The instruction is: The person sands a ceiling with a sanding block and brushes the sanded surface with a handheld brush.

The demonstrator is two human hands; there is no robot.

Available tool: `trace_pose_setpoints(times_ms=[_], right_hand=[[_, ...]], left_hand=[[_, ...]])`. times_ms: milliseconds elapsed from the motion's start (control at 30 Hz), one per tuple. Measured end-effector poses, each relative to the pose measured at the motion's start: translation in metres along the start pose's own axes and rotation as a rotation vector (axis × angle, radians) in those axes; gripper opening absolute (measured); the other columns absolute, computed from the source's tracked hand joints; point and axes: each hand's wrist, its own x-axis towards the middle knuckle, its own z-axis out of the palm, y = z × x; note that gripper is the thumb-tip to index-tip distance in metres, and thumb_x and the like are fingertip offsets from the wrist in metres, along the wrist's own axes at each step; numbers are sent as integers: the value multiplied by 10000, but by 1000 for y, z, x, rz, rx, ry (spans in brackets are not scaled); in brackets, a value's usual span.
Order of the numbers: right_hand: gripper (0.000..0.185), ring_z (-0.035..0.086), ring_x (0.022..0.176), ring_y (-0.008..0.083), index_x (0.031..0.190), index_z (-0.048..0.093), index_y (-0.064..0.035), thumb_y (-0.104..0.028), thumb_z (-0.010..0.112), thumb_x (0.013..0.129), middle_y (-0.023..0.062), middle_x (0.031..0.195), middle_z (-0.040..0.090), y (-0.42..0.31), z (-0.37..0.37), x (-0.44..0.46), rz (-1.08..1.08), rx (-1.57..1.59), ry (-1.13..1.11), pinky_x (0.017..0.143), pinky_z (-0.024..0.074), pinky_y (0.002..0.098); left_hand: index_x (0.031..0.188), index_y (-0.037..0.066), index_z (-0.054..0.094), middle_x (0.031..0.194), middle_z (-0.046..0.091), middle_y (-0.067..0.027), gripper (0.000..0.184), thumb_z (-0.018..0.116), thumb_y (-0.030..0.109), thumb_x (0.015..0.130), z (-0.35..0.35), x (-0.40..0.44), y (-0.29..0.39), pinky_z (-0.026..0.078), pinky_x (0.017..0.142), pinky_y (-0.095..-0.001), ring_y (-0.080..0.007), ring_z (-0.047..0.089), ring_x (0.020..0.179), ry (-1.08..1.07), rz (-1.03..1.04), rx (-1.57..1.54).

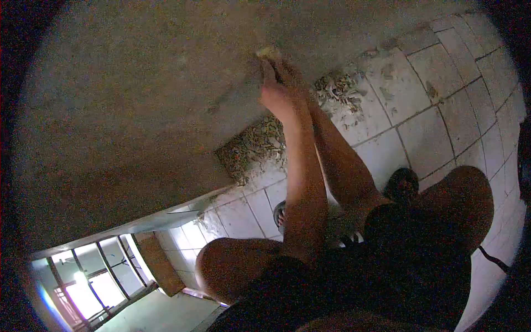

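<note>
Both my arms reach up to a large grey-brown wall surface (138, 110). My left hand (275, 95) has its fingers closed round a small pale yellowish piece (269, 53) that touches the surface. Close behind it and partly covered, my right hand (289, 73) is at the same piece; its fingers are dark and blurred, so its grip cannot be made out. Below the hands, a heap of chips and flakes (251, 146) lies along the foot of the surface, with more debris (340, 88) to the right.
White floor tiles (426, 133) with dark joints run along the surface, dusty near the debris. My bent knees and dark footwear (402, 185) are below. At the lower left are a barred window (91, 282) and a brown panel (160, 263). A dark cord (492, 259) lies at the right.
</note>
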Motion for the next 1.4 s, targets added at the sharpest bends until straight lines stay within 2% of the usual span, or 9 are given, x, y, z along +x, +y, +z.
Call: trace_pose_setpoints(times_ms=[33,67,367,567,733,867,933,1067,1400], right_hand=[[420,471,1324,330,1327,559,6,-210,508,970,156,1403,534,4,14,0,-349,-580,-39,1142,347,431],[420,471,1324,330,1327,559,6,-210,508,970,156,1403,534,3,11,1,-352,-578,-45,1142,347,431],[438,486,1303,343,1321,546,15,-199,544,938,172,1396,527,14,12,17,-94,-140,296,1116,371,439],[449,504,1281,345,1316,541,9,-184,561,911,175,1381,535,9,16,6,-79,-132,305,1085,398,435],[460,519,1264,346,1312,538,4,-173,576,889,178,1369,541,14,12,16,-63,-93,376,1059,420,431],[470,531,1250,348,1309,534,-1,-163,588,871,181,1359,545,16,33,29,-25,-10,576,1038,437,429],[476,537,1243,349,1307,533,-3,-158,593,862,182,1354,548,19,57,41,-33,47,792,1027,446,427],[478,526,1254,347,1314,527,2,-169,590,872,183,1362,541,22,19,15,-23,-34,455,1038,438,429],[487,499,1282,342,1331,511,15,-194,582,897,185,1382,525,49,-12,35,-41,-136,339,1063,418,432]], left_hand=[[1171,56,673,1177,659,-220,313,612,247,931,-1,3,2,536,855,-398,-331,663,1036,-11,24,40],[1170,62,677,1196,648,-224,310,609,249,932,-1,3,1,525,882,-409,-351,648,1064,-22,44,83],[1176,53,683,1202,647,-219,348,598,294,940,6,31,58,493,944,-431,-368,639,1085,11,99,2],[1184,31,673,1144,673,-214,382,604,320,943,-7,0,21,544,822,-419,-326,676,1005,-122,-229,147],[1202,29,660,1121,679,-224,393,610,317,939,-1,8,16,549,812,-413,-345,680,1000,-99,81,189],[1254,29,631,988,695,-234,369,575,248,962,0,27,54,542,725,-414,-368,700,835,-134,-144,5],[1175,27,656,1101,689,-210,344,588,280,953,8,24,41,542,837,-419,-359,675,1010,60,157,102],[1225,-18,628,1046,677,-254,361,588,207,945,15,4,15,538,767,-452,-377,684,919,-11,110,43],[1138,8,674,1029,717,-163,301,573,231,963,17,-1,35,547,779,-394,-314,703,898,-48,-41,-2]])
